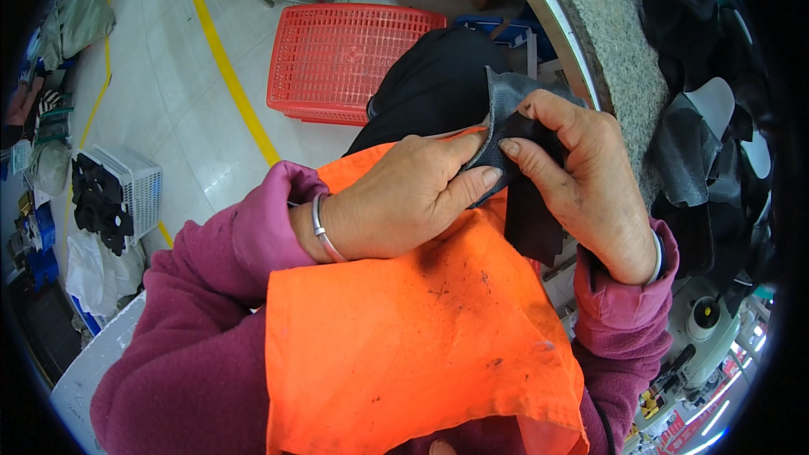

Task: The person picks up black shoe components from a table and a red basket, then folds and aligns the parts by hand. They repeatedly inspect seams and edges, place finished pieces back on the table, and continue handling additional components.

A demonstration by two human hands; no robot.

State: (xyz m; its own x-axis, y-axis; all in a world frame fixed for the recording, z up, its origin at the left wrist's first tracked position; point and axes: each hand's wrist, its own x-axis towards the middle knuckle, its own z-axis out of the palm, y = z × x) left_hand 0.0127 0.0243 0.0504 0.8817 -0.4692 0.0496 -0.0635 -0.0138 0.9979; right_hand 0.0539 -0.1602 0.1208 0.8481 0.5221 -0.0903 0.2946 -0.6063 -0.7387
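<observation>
Centrally, above an orange apron [413,329], the left hand [413,194] and right hand [581,164] each pinched a dark grey piece of material [508,101] between thumb and fingers. Working its edge appeared to be the step in hand; the next move probably called for a firm grip on both sides. At upper right, a speckled stone slab [602,42] lay along a pale desk [543,8], near dark scraps [683,160]. At upper left, a yellow line [219,42] crossed pale floor [160,59]; a red basket [354,59] sat at upper centre.

I see a plum fleece top [190,320] with smooth, pinker cuffs [268,217], a bright orange apron [396,337] flecked with dark stains, and black trousers [438,76]. A silver bangle [318,221] shows on the left, a pale band [656,258] on the right.
</observation>
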